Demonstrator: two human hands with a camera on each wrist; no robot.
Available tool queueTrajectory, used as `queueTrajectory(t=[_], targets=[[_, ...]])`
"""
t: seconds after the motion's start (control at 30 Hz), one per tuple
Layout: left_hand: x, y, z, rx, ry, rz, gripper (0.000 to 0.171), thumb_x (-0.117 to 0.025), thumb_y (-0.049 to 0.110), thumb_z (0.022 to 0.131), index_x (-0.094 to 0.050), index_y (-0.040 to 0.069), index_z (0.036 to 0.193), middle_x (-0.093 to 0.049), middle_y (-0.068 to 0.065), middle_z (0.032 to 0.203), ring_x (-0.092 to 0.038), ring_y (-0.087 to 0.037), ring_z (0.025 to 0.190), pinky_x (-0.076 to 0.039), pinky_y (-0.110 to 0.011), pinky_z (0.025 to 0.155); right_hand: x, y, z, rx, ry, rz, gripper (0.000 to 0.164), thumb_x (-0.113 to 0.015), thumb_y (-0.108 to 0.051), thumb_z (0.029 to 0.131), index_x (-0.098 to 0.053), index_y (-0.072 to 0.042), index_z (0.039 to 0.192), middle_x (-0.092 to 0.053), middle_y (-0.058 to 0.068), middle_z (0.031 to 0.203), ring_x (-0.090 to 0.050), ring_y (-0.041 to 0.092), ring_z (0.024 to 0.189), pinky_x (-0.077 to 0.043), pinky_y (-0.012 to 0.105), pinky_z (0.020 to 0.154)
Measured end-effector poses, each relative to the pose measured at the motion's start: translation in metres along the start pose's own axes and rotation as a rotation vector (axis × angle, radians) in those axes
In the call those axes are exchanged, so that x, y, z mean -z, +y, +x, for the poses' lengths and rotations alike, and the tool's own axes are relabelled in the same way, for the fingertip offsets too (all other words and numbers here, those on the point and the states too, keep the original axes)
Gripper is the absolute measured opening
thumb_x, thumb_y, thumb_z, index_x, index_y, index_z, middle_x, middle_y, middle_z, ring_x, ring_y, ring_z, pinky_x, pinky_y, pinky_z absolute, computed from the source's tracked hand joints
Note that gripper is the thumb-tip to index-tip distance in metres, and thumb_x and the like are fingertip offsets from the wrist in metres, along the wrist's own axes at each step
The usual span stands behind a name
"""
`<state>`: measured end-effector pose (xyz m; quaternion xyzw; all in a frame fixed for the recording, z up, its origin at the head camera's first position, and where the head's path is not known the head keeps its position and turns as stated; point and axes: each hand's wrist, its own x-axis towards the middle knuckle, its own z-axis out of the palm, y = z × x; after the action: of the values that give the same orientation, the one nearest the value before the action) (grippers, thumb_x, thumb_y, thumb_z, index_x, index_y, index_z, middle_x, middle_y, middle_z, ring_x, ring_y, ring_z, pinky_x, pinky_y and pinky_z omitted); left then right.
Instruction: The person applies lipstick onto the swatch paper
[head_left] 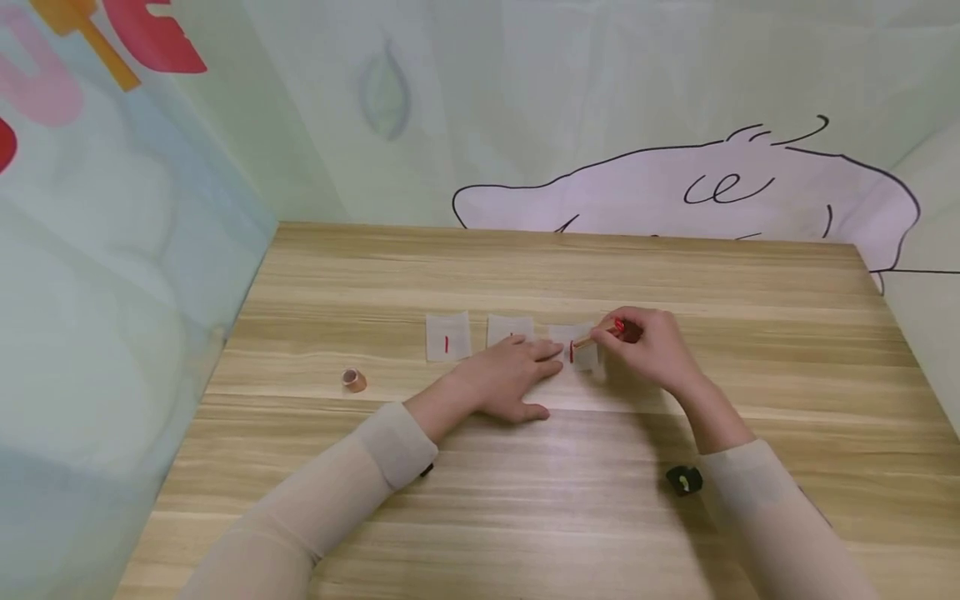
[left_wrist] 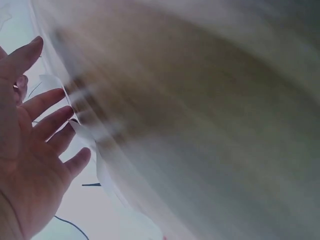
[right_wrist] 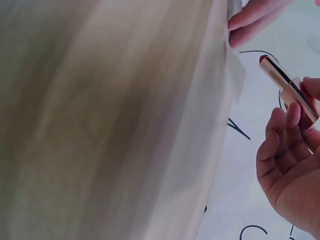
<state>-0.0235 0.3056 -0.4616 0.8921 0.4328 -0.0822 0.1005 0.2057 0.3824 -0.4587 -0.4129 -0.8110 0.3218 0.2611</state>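
In the head view my right hand (head_left: 651, 350) pinches a lipstick (right_wrist: 279, 76), gold-coloured with a dark red tip, over the right-hand white paper square (head_left: 587, 359). That square bears a red stroke where the lipstick's end is; whether the two touch I cannot tell. With fingers spread, my left hand (head_left: 510, 379) rests palm down at the near edges of the paper and partly covers the middle square (head_left: 510, 327). The left-hand square (head_left: 437, 348) lies flat with one short red stroke on it.
An open-ended copper-coloured cap (head_left: 355, 381) stands left of the papers on the wooden table (head_left: 555, 525). Near the right sleeve is a small black object (head_left: 684, 480). A printed backdrop (head_left: 315, 108) rises behind the table's far edge.
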Motion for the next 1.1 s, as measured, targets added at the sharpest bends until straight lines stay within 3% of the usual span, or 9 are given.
queueTrajectory(t=[0.17, 0.53, 0.67, 0.87, 1.1], targets=[[-0.001, -0.007, -0.006, 0.024, 0.057, -0.026, 0.074, -0.05, 0.06, 0.087, -0.041, 0.01, 0.141, -0.029, -0.007, 0.151, -0.026, -0.02, 0.139, -0.019, -0.042, 0.113, 0.003, -0.004, 0.001, -0.009, 0.047, 0.01, 0.021, -0.07, -0.035, 0.084, -0.067, -0.014, 0.084, -0.063, 0.0, 0.077, -0.056, 0.015, 0.062, -0.046, 0.022, 0.053], [0.006, -0.019, -0.03, 0.138, 0.228, -0.12, 0.065, -0.057, 0.054, 0.087, -0.049, 0.01, 0.135, -0.042, -0.006, 0.143, -0.038, -0.021, 0.131, -0.025, -0.039, 0.111, -0.001, -0.016, 0.002, -0.013, 0.048, 0.036, 0.021, -0.069, -0.036, 0.085, -0.069, -0.015, 0.09, -0.063, 0.0, 0.075, -0.057, 0.018, 0.058, -0.046, 0.026, 0.048], [0.007, -0.02, -0.035, 0.162, 0.298, -0.114, 0.062, -0.057, 0.053, 0.088, -0.052, 0.011, 0.133, -0.046, -0.006, 0.14, -0.042, -0.02, 0.128, -0.03, -0.037, 0.108, -0.004, -0.019, 0.002, -0.008, 0.049, 0.063, 0.022, -0.069, -0.036, 0.085, -0.068, -0.015, 0.09, -0.063, 0.001, 0.075, -0.058, 0.019, 0.058, -0.046, 0.026, 0.047], [0.012, -0.02, -0.04, 0.174, 0.449, -0.106, 0.051, -0.059, 0.046, 0.089, -0.06, 0.009, 0.123, -0.055, -0.007, 0.13, -0.051, -0.022, 0.12, -0.038, -0.038, 0.102, -0.009, -0.023, 0.003, -0.014, 0.032, 0.121, 0.024, -0.07, -0.036, 0.084, -0.068, -0.014, 0.093, -0.062, 0.003, 0.074, -0.06, 0.021, 0.057, -0.045, 0.026, 0.045], [0.018, -0.016, -0.046, 0.203, 0.52, -0.119, 0.043, -0.057, 0.042, 0.091, -0.062, 0.011, 0.12, -0.058, -0.004, 0.127, -0.054, -0.02, 0.117, -0.04, -0.037, 0.1, -0.013, -0.037, 0.001, -0.017, -0.032, 0.176, 0.023, -0.07, -0.027, 0.085, -0.067, -0.009, 0.099, -0.067, 0.011, 0.079, -0.064, 0.031, 0.064, -0.047, 0.026, 0.05]])
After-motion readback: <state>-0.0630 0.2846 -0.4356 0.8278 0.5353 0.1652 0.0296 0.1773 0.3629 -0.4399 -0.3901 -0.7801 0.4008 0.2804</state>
